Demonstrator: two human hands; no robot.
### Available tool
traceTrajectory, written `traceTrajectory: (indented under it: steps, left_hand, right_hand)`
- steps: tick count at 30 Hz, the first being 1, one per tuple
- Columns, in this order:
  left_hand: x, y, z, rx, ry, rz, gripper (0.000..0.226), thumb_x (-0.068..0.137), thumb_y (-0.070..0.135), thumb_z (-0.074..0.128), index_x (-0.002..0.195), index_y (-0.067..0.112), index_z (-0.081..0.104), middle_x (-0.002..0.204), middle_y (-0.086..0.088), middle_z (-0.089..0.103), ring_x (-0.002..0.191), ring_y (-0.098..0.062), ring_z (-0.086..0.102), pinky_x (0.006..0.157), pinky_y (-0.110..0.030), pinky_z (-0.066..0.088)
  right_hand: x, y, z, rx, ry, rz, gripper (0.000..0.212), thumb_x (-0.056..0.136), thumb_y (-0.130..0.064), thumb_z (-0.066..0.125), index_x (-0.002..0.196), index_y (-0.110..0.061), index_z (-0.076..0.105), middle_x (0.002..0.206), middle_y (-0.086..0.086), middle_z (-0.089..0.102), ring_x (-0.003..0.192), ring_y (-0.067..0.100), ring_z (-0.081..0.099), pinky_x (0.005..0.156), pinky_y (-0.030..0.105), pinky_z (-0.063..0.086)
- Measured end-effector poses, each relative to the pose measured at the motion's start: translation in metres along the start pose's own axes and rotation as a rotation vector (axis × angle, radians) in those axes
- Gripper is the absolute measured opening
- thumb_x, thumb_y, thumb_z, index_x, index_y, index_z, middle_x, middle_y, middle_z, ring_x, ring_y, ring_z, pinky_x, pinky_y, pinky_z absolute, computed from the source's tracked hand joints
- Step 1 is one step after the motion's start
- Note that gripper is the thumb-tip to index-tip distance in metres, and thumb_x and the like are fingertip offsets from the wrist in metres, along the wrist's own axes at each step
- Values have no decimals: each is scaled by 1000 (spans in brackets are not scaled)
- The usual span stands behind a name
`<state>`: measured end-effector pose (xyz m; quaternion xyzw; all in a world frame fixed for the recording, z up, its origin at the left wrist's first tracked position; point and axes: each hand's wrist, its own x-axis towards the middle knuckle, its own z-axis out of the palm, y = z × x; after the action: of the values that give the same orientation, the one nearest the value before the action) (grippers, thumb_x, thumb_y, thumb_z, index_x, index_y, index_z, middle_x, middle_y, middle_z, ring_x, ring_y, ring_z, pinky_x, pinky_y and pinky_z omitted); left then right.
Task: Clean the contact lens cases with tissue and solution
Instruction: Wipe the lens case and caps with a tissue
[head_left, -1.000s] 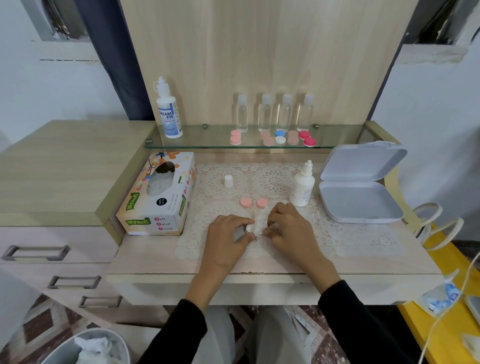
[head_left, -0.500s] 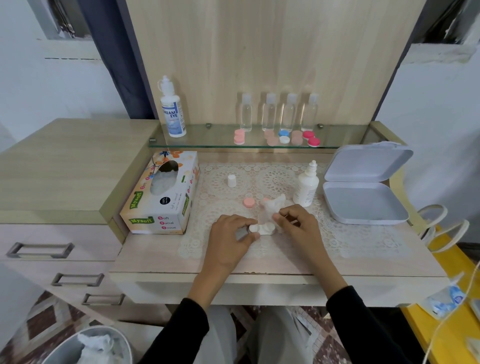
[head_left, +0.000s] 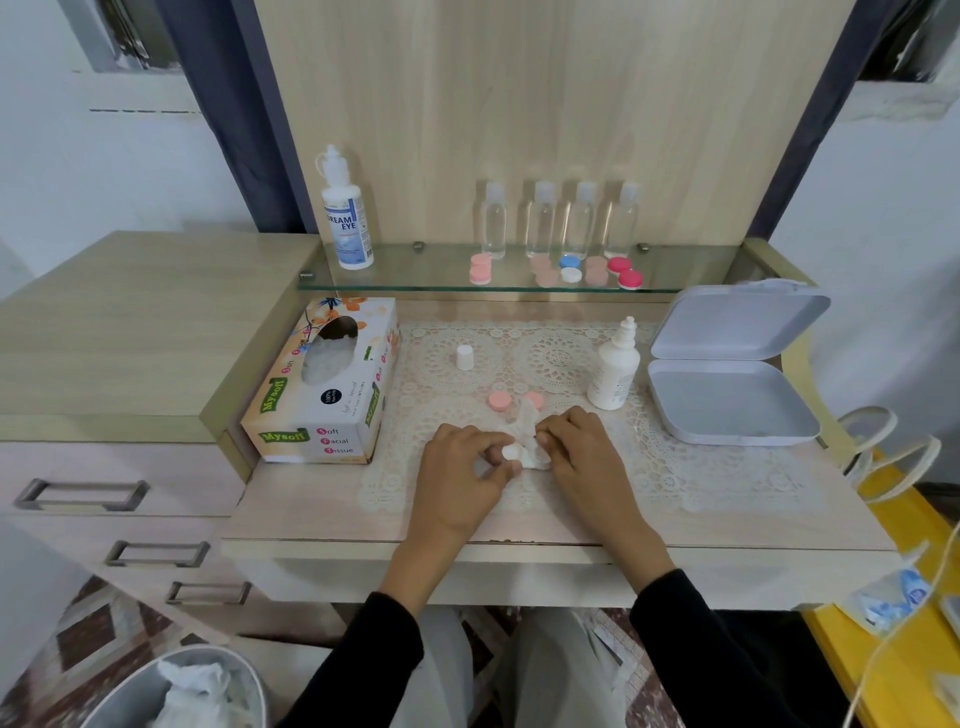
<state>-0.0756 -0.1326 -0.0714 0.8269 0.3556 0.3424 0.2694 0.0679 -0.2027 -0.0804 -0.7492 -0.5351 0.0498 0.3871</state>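
Lace mat on the pull-out desk gives a soft, clean work spot. Mysoft tissue box sits left of grip, handy for refills. Left hand, fingers curled, pinches white lens case to steady it. Pink caps lie just behind grip, prob. taken off so the wells are open. Right hand, knuckles up, pinches tissue against the case. Solution bottle stands behind-right, near for re-wetting.

Open grey box on lace mat, four clear bottles on glass shelf; bin by drawers
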Motion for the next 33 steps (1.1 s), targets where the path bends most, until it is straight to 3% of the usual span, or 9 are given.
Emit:
traceTrajectory:
  steps: [5,10,15,17,21,25,30,33]
  left_hand:
    - [-1,2,-1,25,-3,36,22,75,29,72,96,26,73,73,17,56,81,-13,46,76,-24,39]
    - [-1,3,-2,45,-17,36,22,76,29,73,98,29,72,71,19,52,82,-11,44,74,-20,36]
    - [-2,4,-2,26,-4,27,25,74,31,70,99,28,73,72,14,55,81,-12,44,74,-11,31]
    - [-2,4,-2,27,5,23,21,75,27,72,95,25,74,73,9,58,82,-14,46,73,-12,32]
    - [-1,2,-1,38,13,14,20,77,24,75,96,24,73,76,9,59,83,-15,46,72,-10,31]
    - [0,-2,2,35,18,3,24,78,28,75,101,23,72,86,8,59,89,-13,45,75,-10,31]
    - [2,-4,3,55,18,4,22,78,28,75,97,17,71,91,5,62,88,-14,47,73,-14,29]
    - [2,-3,3,46,17,17,19,79,29,73,95,19,72,89,5,62,85,-13,46,73,-20,32]
  right_hand:
    - [-1,1,1,-18,31,-3,21,94,-22,48,91,-9,64,85,-1,47,84,16,43,67,26,36]
    - [-3,1,0,-42,86,26,12,93,-9,53,83,-5,60,84,1,46,82,16,43,64,13,32]
    - [-5,2,-3,-75,160,64,15,89,-4,54,75,-4,58,79,1,49,78,16,43,60,18,30]
    - [-5,2,-4,-110,185,87,17,87,-4,55,71,-5,56,76,3,51,76,18,45,57,27,31]
    - [-6,4,-5,-81,209,122,18,85,-6,56,68,-5,57,71,0,49,72,17,44,55,27,28]
    - [-7,-2,-12,76,266,-29,21,86,-22,51,75,-9,64,76,-6,51,76,11,45,65,14,33]
    - [-8,-4,-6,-29,85,-211,17,83,-30,56,83,-17,67,86,-7,56,82,13,49,71,29,43]
    - [-7,-3,-8,88,56,-119,11,77,-30,65,81,-20,69,89,-11,55,90,10,50,76,20,40]
